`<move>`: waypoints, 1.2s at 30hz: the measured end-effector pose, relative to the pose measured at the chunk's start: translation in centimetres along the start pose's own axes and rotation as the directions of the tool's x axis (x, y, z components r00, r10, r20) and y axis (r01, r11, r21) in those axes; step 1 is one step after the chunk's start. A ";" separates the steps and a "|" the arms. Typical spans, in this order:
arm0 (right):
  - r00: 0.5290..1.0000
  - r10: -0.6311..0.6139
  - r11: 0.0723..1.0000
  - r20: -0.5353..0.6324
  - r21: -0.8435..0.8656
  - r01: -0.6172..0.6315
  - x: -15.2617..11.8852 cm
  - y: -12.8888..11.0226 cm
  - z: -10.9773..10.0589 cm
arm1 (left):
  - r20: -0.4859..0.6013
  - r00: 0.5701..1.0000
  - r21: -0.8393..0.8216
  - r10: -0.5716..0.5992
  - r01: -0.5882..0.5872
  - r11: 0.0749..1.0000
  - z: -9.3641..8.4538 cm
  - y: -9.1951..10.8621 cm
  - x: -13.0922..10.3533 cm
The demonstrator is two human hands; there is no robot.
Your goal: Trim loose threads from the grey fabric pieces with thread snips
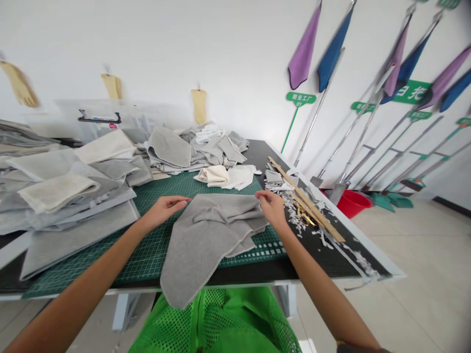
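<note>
A grey cloth (206, 235) is held up between both hands over the green cutting mat (147, 255). My left hand (165, 211) pinches its upper left corner, and my right hand (271, 205) pinches the upper right one. The cloth sags in folds, and its lower left part hangs past the table's front edge. Under its right side, further grey fabric layers (243, 245) show. Just beyond the held cloth, a folded cream cloth (212, 175) and a white piece (241, 176) lie on the mat.
Stacks of grey and cream cloths (73, 181) cover the left side; another heap (172, 147) stands at the back. Wooden strips (312, 206), gold scissors (304, 215) and fabric scraps (294, 211) lie on the right. A red bucket (353, 202) stands on the floor.
</note>
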State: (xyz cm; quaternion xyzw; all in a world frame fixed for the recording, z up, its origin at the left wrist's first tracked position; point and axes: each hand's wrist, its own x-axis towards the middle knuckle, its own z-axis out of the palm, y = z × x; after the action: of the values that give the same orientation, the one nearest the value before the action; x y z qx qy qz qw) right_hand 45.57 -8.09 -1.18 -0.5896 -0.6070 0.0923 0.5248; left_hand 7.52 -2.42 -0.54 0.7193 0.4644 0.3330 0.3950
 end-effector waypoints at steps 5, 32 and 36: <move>0.993 0.058 0.998 0.101 -0.042 -0.054 0.5 1.0 0.1 | 0.004 0.999 0.021 0.037 -0.037 0.999 -0.1 0.4 0.0; 0.964 0.087 0.951 0.251 -0.308 -0.006 -4.8 0.5 -1.9 | 0.334 0.844 0.268 0.419 -0.512 0.816 17.0 9.4 6.5; 0.958 0.123 0.952 0.260 -0.304 -0.040 -4.6 0.7 -1.7 | 0.321 0.855 0.276 0.408 -0.497 0.823 16.7 7.3 6.4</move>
State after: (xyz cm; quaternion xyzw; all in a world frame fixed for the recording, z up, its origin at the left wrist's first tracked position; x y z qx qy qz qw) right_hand 46.16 -12.52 -3.38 -0.6674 -0.6561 0.1037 0.3367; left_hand 26.79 -2.70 -1.18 0.9035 0.2774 0.2372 0.2245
